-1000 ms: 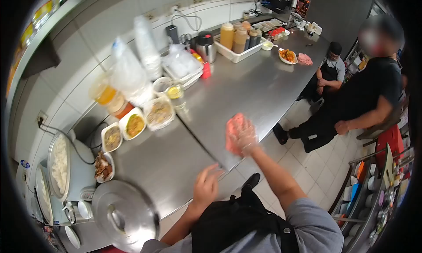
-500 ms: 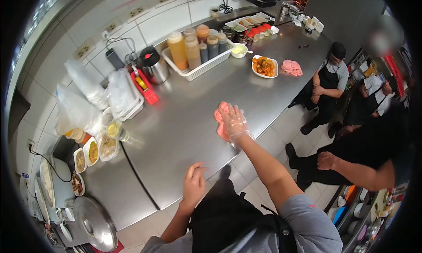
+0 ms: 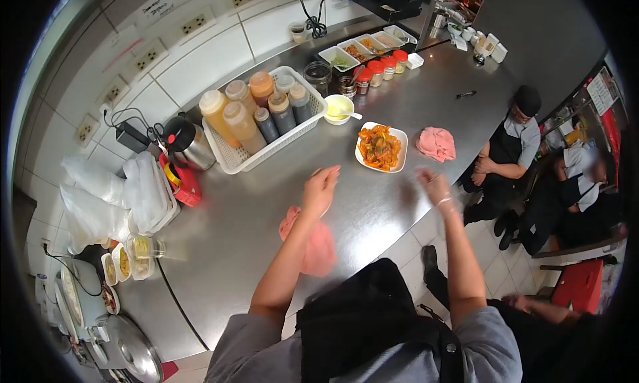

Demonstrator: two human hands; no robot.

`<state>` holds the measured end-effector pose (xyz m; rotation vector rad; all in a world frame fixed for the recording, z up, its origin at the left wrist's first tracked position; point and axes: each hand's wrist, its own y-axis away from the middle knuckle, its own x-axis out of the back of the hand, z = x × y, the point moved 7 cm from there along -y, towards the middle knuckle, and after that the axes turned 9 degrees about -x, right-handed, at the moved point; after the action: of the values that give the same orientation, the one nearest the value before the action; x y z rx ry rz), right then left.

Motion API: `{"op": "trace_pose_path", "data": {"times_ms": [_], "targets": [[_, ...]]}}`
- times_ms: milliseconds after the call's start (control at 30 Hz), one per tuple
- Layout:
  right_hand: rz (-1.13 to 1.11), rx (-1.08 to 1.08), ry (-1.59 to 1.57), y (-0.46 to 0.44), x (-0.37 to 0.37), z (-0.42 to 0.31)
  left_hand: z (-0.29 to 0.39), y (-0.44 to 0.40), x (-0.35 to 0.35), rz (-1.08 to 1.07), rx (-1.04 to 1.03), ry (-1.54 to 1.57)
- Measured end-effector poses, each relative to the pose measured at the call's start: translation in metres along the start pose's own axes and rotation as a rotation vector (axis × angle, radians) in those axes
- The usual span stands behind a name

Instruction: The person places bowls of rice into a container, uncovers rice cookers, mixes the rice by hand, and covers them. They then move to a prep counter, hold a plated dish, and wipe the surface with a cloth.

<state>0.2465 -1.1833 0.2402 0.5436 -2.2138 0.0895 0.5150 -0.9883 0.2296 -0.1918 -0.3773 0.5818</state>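
Note:
My bare left hand (image 3: 321, 191) hovers over the steel counter just left of a square white bowl (image 3: 360, 158), its fingers stretched out and holding nothing. In the bowl lies orange-red, sauced food (image 3: 381, 148). On the bowl's right side, my right hand (image 3: 436, 187) wears a clear plastic glove; its fingers are partly blurred, apart from the bowl, with nothing seen in them. A pink cloth (image 3: 316, 250) lies spread on the counter, partly hidden behind my left forearm. Another pink cloth (image 3: 436, 144) is bunched up right of the bowl.
A white basket (image 3: 249, 158) of sauce bottles stands along the wall. Beside it are a small bowl (image 3: 339, 108) with a spoon, red-lidded jars (image 3: 376, 73) and trays of toppings (image 3: 353, 50). Across the counter's right edge, a person (image 3: 509, 146) in black apron stands near other people.
My right hand has let go of the pink cloth and moved right, near the food bowl. My left hand has moved up and forward to the bowl's left. The view has shifted.

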Motion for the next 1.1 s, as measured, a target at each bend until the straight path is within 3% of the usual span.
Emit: {"op": "trace_pose_path", "data": {"times_ms": [67,100,133,200,267,300,333,367,433,500,567,633,700,767,800,900,967,1000,1033,1100], "targets": [[0.057,-0.027,0.061,-0.038,0.035,0.004,-0.016,-0.037,-0.034,-0.034,0.091,0.071],[0.045,-0.028,0.056,-0.061,0.038,0.014,-0.025,-0.049,-0.051,-0.126,0.237,0.014],[0.147,0.104,0.074,-0.080,0.046,0.017,-0.035,-0.052,-0.066,-0.217,0.387,-0.041],[0.264,0.298,0.197,-0.111,0.047,0.022,-0.052,-0.060,-0.084,-0.236,0.424,0.040],[0.180,0.294,0.362,-0.137,0.031,0.037,-0.059,-0.064,-0.095,-0.239,0.464,0.119],[0.118,0.283,0.537,-0.151,0.022,0.046,-0.059,-0.062,-0.097,-0.162,0.453,0.148],[0.130,0.323,0.162,-0.165,0.022,0.058,-0.056,-0.059,-0.101,-0.084,0.445,0.177],[0.100,0.332,0.160,-0.172,0.026,0.052,-0.055,-0.053,-0.110,-0.063,0.469,0.174],[0.003,0.179,0.093,-0.186,0.043,0.051,-0.054,-0.034,-0.123,0.191,0.566,0.366],[0.025,0.299,0.054,-0.201,0.068,0.044,-0.047,-0.022,-0.145,0.216,0.655,0.495],[-0.129,0.087,0.058,-0.223,0.083,0.055,-0.042,-0.013,-0.159,0.458,0.640,0.685],[-0.105,0.205,-0.011,-0.232,0.105,0.039,-0.039,-0.008,-0.168,0.557,0.708,0.654],[-0.083,0.327,-0.092,-0.237,0.114,0.019,-0.037,-0.009,-0.180,0.531,0.718,0.853],[-0.386,-0.122,-0.486,-0.240,0.091,0.027,-0.039,-0.006,-0.189,0.598,0.753,0.860],[-0.399,-0.120,-0.487,-0.239,0.075,0.029,-0.041,-0.004,-0.195,0.643,0.787,0.876],[-0.433,0.008,-0.060,-0.201,0.023,0.005,-0.053,-0.001,-0.200,0.697,0.801,0.805],[-0.246,0.233,-0.179,-0.181,-0.024,0.012,-0.045,-0.005,-0.201,0.729,0.775,0.840],[-0.118,0.424,-0.073,-0.166,-0.031,0.003,-0.039,-0.009,-0.201,0.752,0.752,0.881],[-0.127,0.429,-0.072,-0.161,-0.036,-0.004,-0.032,-0.010,-0.201,0.762,0.753,0.881],[-0.476,0.123,-0.294,-0.153,-0.061,0.000,-0.015,-0.011,-0.199,0.757,0.805,0.784]]}}
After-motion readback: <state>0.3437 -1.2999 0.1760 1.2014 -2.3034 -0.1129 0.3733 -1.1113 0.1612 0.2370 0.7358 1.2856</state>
